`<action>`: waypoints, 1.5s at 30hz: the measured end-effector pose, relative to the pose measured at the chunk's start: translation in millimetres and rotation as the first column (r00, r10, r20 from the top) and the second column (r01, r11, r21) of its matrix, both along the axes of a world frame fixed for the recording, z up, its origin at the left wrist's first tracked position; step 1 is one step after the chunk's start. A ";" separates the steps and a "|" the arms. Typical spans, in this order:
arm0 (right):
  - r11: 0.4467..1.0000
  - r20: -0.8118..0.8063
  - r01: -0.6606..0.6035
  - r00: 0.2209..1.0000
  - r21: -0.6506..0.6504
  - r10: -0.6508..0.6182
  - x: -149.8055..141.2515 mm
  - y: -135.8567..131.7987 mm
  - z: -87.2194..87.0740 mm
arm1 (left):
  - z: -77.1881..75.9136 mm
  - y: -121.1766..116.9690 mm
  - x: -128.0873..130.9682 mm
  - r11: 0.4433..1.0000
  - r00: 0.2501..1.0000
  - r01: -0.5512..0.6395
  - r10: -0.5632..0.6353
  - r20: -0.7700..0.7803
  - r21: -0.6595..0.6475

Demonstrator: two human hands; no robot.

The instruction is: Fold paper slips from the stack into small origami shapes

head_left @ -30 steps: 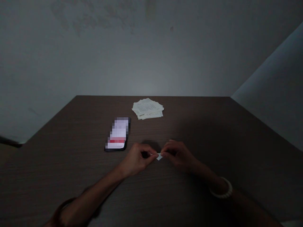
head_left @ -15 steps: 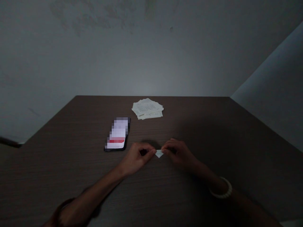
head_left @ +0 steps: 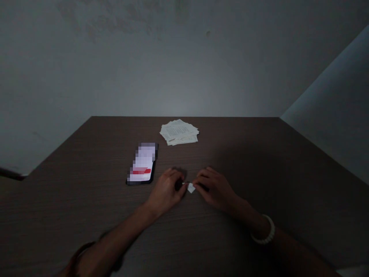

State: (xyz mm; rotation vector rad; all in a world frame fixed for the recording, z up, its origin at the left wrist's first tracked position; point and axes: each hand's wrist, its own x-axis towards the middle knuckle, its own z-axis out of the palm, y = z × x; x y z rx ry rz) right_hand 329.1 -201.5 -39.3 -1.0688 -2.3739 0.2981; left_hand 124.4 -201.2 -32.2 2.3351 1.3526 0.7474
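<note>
A small folded piece of white paper [head_left: 191,188] sits between my two hands, with a pointed corner toward me. My left hand [head_left: 167,191] pinches its left side between thumb and fingers. On the other side, the fingertips of my right hand [head_left: 215,188] are closed on its right edge. The fingers cover part of the paper, so its full shape is hidden. Both hands are low over the brown table [head_left: 161,242].
A loose stack of printed paper sheets [head_left: 179,131] lies toward the table's far edge. Left of my hands rests a phone [head_left: 142,163] with its screen lit and blurred. A grey wall [head_left: 184,69] stands behind the table.
Both hands have shifted slightly left with the paper. My left fingers have lifted and curled a little, and the visible paper looks more like a diamond now. Phone and stack stay put.
</note>
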 end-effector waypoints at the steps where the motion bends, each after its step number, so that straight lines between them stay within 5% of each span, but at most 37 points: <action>1: 1.000 0.017 -0.004 1.000 0.005 0.004 0.0 -0.1 -0.1 | -1.2 0.1 -0.2 1.000 1.000 0.000 0.000 -0.010 0.021; 8: 0.999 0.070 -0.032 0.997 0.034 0.030 2.6 -0.7 2.5 | -2.1 -6.1 -1.4 0.973 0.975 0.141 -0.105 -0.196 0.182; 18: 0.997 0.153 -0.069 0.986 0.045 0.062 7.1 -1.4 4.3 | 3.3 -11.6 0.1 0.944 0.914 0.256 -0.166 -0.371 0.208; 26: 0.996 0.197 -0.060 0.979 0.072 0.045 5.1 -1.0 6.3 | -0.9 -10.4 -0.9 0.927 0.913 0.338 -0.282 -0.295 0.162; 45: 0.999 0.077 0.026 0.997 0.029 -0.028 13.6 -3.1 1.1 | -1.6 -8.6 -0.5 0.953 0.955 0.288 -0.278 -0.106 0.095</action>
